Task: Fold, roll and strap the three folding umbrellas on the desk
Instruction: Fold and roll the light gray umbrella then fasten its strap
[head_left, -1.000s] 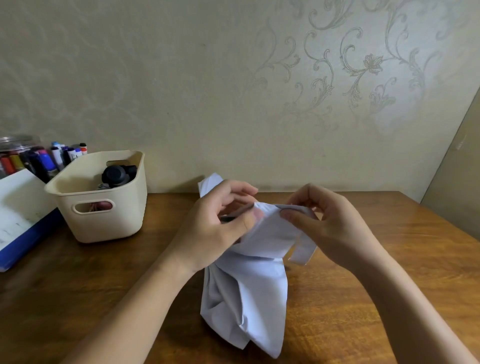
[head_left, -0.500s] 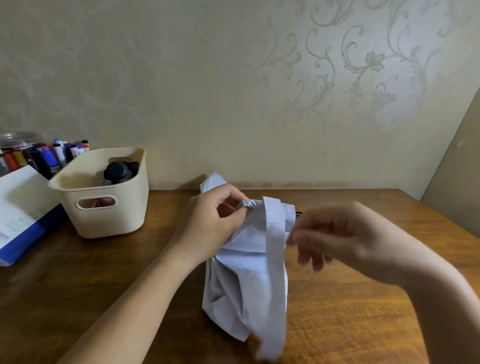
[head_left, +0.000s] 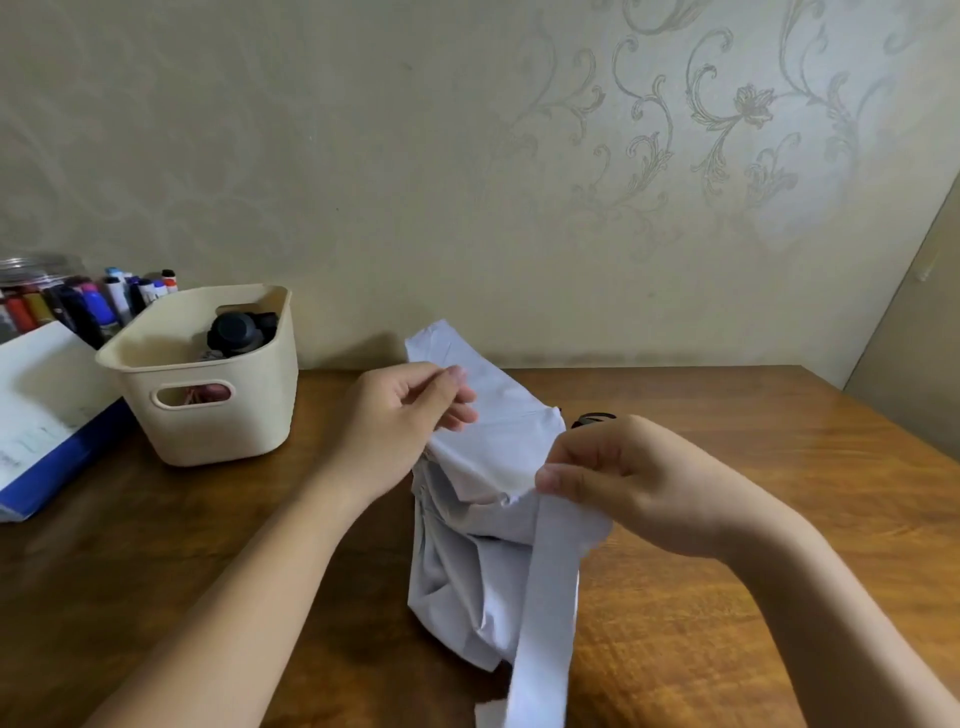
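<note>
Wooden desk (head_left: 753, 597) bears the pale lavender umbrella (head_left: 467, 561) at its centre, loosely bunched. The left hand (head_left: 400, 426) pinches its upper fabric; the right hand (head_left: 623, 478) pinches the hanging strap (head_left: 545, 623). A cream basket (head_left: 208, 405) stands left.

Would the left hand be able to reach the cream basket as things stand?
Probably yes: the basket sits left of the left hand with bare desk between, though that hand now holds the umbrella.

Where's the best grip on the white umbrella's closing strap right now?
Probably at the strap root, where the right hand already pinches it, coming from the right. The flat band hangs slack toward the near desk edge, so its lower end would flop; the left hand steadies the canopy.
</note>
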